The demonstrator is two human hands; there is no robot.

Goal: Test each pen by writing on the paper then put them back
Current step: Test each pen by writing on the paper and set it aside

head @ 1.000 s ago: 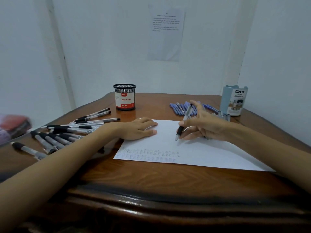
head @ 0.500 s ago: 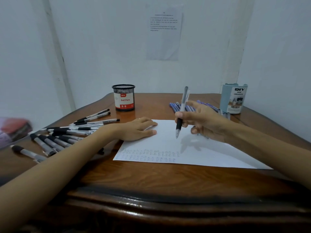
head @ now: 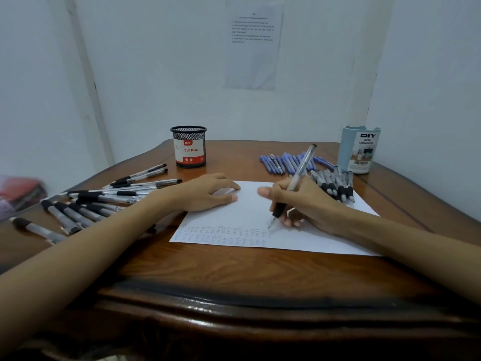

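A white sheet of paper (head: 234, 217) lies on the wooden table, with rows of small pen marks along its near edge. My right hand (head: 304, 201) grips a clear pen with a black grip (head: 299, 173), its tip touching the paper at the right end of the marks. My left hand (head: 208, 194) rests flat on the sheet's far left corner, fingers relaxed. Several black-grip pens (head: 86, 207) lie spread at the left. Several blue pens (head: 283, 162) and more black-grip pens (head: 335, 183) lie at the back right.
A black mesh cup labelled "Ball Pens" (head: 189, 147) stands at the back centre. A pale blue desk organiser (head: 359, 149) stands at the back right corner. A red blurred object (head: 18, 194) sits at the far left. Walls close the table in behind and right.
My right hand turned the pen upright, then brought it down and toward me until the tip met the paper by the marks. My left hand stayed on the sheet.
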